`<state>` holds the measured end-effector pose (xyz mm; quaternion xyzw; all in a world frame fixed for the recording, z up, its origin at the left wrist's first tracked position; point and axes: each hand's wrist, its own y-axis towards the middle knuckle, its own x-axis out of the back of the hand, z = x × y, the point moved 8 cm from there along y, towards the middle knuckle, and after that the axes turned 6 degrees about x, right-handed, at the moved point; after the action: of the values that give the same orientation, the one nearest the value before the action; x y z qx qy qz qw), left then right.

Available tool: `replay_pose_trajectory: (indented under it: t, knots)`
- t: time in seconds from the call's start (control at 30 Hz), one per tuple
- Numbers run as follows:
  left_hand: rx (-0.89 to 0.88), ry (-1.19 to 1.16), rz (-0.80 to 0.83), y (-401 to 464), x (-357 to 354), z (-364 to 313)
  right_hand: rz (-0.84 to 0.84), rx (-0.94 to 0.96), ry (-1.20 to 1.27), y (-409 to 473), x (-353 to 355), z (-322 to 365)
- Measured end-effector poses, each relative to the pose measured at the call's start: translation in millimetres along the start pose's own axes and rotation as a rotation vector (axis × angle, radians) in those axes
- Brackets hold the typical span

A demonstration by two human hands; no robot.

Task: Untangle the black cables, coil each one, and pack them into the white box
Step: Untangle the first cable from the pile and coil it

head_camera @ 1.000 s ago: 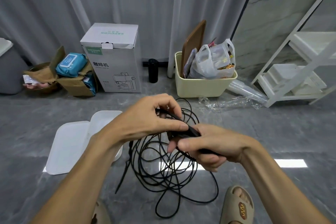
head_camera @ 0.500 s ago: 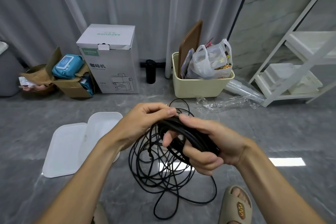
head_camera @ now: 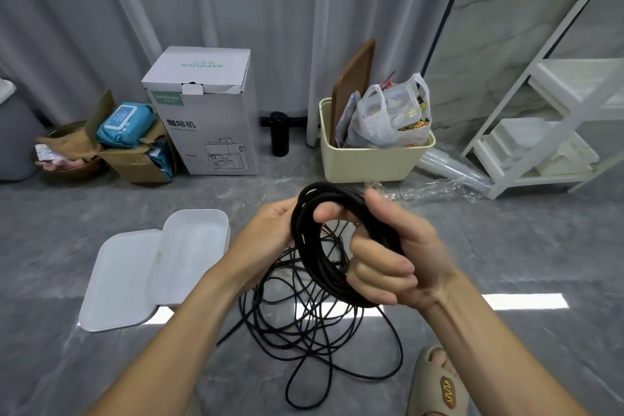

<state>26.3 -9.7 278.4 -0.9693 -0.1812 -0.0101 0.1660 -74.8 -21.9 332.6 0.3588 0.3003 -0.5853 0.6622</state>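
Coil (head_camera: 324, 246), flat a second ago, now stood as a ring gripped in my right hand (head_camera: 395, 257) and left hand (head_camera: 266, 230); white box (head_camera: 192, 253) at 9 o'clock came next.

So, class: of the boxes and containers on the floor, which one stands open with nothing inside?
The white box, lying left of the hands beside its lid. The cardboard box and cream bin hold things; the coffee-machine box is closed.

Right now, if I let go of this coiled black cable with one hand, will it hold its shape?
Probably not. The coiled cable is thin and untied, so its loops would likely spring apart. It looks light, and the right hand alone could hold it. Strands trailing into the floor tangle may drag.
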Motion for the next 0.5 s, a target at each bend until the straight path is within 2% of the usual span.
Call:
replay_pose_trajectory:
  t: [0.1,0.2,0.27,0.5]
  knots:
    - [0.035,0.024,-0.064,0,1,10,-0.102,0.188,0.069,6,4,17]
    - [0.115,0.145,-0.004,0,-6,24,-0.458,0.393,-0.002,3,23,37]
    - [0.151,0.164,0.026,1,-9,28,-0.626,0.474,-0.022,-4,33,41]
    - [0.236,0.226,0.207,-1,-30,34,-0.749,0.561,0.024,-6,41,41]
